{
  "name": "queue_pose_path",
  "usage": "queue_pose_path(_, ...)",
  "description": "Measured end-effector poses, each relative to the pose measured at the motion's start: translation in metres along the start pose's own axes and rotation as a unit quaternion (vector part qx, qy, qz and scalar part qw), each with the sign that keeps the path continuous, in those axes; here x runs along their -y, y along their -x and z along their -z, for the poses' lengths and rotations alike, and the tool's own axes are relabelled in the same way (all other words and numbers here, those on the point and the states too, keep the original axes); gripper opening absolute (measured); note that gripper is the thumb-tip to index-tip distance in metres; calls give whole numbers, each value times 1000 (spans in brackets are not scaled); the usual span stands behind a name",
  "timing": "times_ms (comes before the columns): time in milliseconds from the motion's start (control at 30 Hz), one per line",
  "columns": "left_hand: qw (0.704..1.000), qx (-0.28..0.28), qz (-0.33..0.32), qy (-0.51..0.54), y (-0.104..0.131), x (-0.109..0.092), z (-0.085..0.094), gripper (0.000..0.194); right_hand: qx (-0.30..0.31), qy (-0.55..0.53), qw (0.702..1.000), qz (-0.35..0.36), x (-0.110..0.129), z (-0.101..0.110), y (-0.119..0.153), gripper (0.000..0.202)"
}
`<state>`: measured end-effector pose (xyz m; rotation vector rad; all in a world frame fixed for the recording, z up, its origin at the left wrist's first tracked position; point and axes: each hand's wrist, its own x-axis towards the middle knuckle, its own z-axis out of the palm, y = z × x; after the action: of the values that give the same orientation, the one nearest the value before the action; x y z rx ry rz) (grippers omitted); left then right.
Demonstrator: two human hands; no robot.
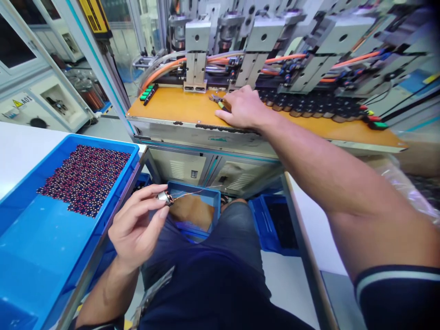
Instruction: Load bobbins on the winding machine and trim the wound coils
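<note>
Between the thumb and fingers of my left hand (137, 224) is a small silver cylindrical part (165, 197) with copper windings; thin wire ends trail from it to the right, above my lap. My right hand (242, 107) reaches out to the orange machine ledge (175, 103), palm down. Its fingers are on a pair of small pliers (222, 103) with dark and yellow-green handles, jaws pointing left. How firmly the fingers grasp the handles is partly hidden by the hand.
Many small dark parts (92, 176) fill the upper part of a blue tray (30, 238) at left. Black parts (309, 104) line the ledge's right side. Green-and-black pieces (148, 94) lie at its left. Machine fixtures (195, 55) stand behind. A blue bin (216, 201) sits below.
</note>
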<state>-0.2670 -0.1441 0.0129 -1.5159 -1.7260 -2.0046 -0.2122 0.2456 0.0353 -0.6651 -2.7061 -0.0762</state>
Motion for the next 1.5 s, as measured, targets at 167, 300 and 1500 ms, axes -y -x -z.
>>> queue_pose_path(167,1000,-14,3,4,3,3,2,29,11,-51,997,58,-8,9,26,43)
queue_pose_path(300,999,-16,24,28,5,6,2,28,33,-25,997,60,-13,22,52,55)
queue_pose_path(1500,996,34,44,76,10,-3,-2,37,42,-573,805,148,175,35,230,76)
